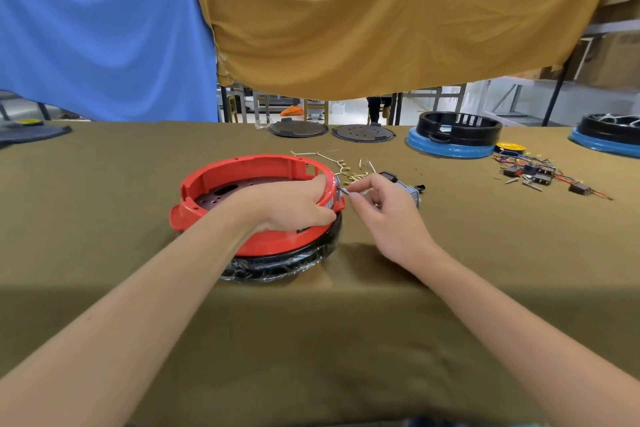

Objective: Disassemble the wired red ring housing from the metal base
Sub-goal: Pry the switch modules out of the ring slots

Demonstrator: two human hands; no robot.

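A red ring housing [242, 170] sits on a black round base [294, 258] in the middle of the olive-covered table. Inside the ring shows a dark perforated metal plate [221, 194]. My left hand [294, 204] grips the ring's right rim, fingers curled over the wall. My right hand [384, 208] pinches a small silver part [344, 190] at the ring's outer right side, by a metal bracket. White wires with brass terminals [343, 168] lie just behind the ring.
A grey and black switch part [407, 187] lies behind my right hand. Loose coloured wires and small parts [540, 173] lie at the right. Two dark round plates [363, 132] and two black rings on blue bases [450, 139] stand at the back.
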